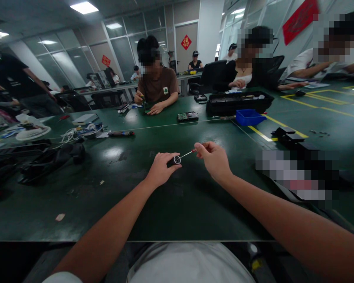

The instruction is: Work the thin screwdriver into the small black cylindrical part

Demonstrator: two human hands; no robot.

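Note:
My left hand [161, 169] grips a small black cylindrical part [176, 160] with a pale ring round its open end, thumb below and fingers above. In my right hand [214, 157] I pinch the red handle of a thin screwdriver [186, 154]. Its metal shaft slants down to the left, and the tip meets or enters the ringed end of the part; I cannot tell how deep. Both hands are held above the green table [177, 212], near its middle.
A blue tray [249, 117] and a long black bin [238, 103] stand at the back right, near a circuit-board device [188, 116]. A dark pen-like tool [120, 133] lies at the left. Black plastic parts [50, 161] lie further left. Co-workers sit across the table.

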